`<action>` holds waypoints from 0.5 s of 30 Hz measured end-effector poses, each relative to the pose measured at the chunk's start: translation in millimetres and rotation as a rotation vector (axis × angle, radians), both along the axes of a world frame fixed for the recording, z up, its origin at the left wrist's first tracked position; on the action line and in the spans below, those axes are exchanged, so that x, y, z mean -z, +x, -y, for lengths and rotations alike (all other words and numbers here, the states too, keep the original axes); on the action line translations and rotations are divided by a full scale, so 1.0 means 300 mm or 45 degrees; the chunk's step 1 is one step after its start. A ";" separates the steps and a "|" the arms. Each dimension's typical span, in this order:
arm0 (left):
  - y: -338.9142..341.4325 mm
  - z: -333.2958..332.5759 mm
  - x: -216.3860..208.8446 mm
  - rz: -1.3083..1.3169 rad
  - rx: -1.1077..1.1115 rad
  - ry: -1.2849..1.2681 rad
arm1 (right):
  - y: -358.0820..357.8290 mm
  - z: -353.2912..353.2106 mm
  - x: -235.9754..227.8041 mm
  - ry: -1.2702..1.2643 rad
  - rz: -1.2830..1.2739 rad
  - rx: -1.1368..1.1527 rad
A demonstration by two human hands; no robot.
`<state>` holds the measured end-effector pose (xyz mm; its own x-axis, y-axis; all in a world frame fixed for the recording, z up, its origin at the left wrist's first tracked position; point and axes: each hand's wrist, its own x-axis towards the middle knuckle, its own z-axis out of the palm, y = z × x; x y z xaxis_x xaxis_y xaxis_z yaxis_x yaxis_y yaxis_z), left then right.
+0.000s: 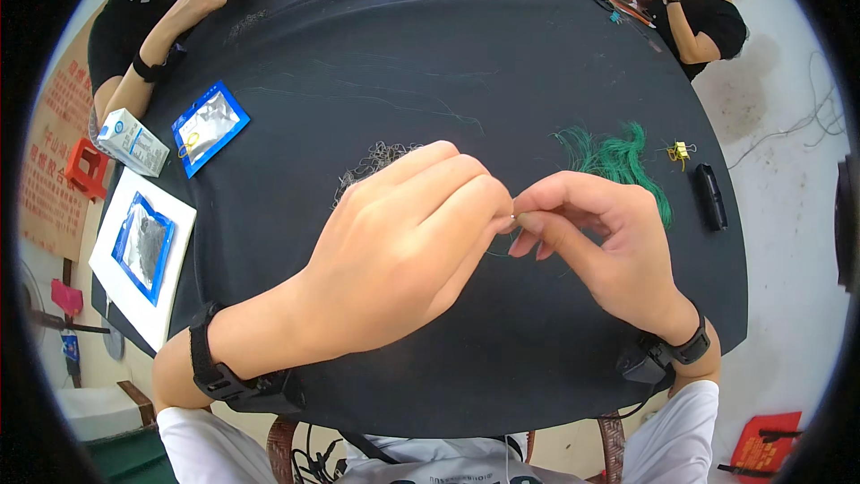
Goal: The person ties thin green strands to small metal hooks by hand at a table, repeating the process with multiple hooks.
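Observation:
My left hand (408,233) and my right hand (609,246) meet fingertip to fingertip above the middle of the black-covered table. Both are closed in a pinch. A tiny shiny speck shows where the fingertips touch; its kind is too small to tell. Below the fingertips a short bit of green thread (498,255) shows, and I cannot tell which hand has it. Partly hidden behind my left hand lies a tangled heap of thin, dark, wire-like pieces (369,164). A loose bundle of green threads (620,159) lies just beyond my right hand.
At right lie a yellow binder clip (681,153) and a black, narrow object (711,198). At left are a blue-edged packet (211,128), a small carton (133,143) and a white board (170,305) bearing another packet (143,246). Two people sit across the table.

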<state>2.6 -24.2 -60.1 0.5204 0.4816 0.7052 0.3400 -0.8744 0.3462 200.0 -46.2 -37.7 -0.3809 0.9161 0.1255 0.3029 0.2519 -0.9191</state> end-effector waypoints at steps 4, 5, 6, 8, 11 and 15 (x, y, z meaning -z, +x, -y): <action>0.001 0.000 0.001 -0.013 -0.027 -0.082 | -0.004 0.001 -0.002 0.253 0.205 0.014; 0.004 -0.001 0.004 0.040 0.002 -0.203 | -0.001 0.000 -0.004 0.344 0.289 0.028; 0.005 -0.002 0.007 0.094 0.031 -0.324 | 0.000 0.000 -0.005 0.340 0.291 0.023; -0.002 -0.005 -0.001 0.108 0.025 -0.438 | 0.003 -0.001 -0.005 0.256 0.141 0.068; -0.008 -0.015 -0.010 0.130 0.014 -0.613 | 0.020 -0.026 -0.020 0.064 -0.122 0.072; -0.018 -0.043 -0.001 0.238 0.062 -0.839 | 0.106 -0.101 -0.032 -0.257 -0.671 -0.133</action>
<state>-2.7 -11.2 -59.9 0.4505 0.8200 0.3531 0.1888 -0.4740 0.8600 231.7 -15.9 -28.1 -0.4041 0.9025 0.1491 -0.2261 0.0593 -0.9723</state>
